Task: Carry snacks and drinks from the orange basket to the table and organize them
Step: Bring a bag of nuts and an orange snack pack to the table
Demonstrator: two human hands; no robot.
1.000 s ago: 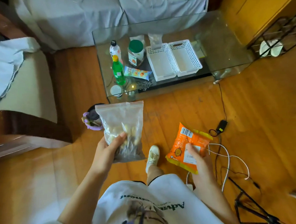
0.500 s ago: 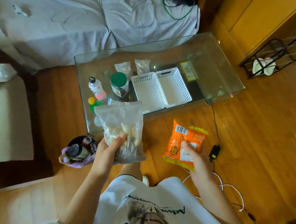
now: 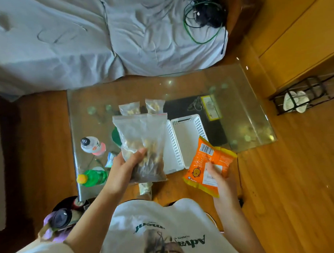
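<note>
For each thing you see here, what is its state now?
Clear snack bag: held in left hand, above the table.
Orange packet: held in right hand.
White baskets: on glass table, visible one empty.
Green bottle: capped, on table.
White bottle: capped, on table.

Bottles (image 3: 92,145) left on table (image 3: 238,110); trays (image 3: 182,142) centre; small bags (image 3: 142,107) behind trays.

I am in a room at home, because I see a sofa (image 3: 90,34) under a big grey sheet, a warm wood floor (image 3: 293,178), a low glass bench (image 3: 239,102) and a tangle of wires (image 3: 204,18) on the sofa.
</note>
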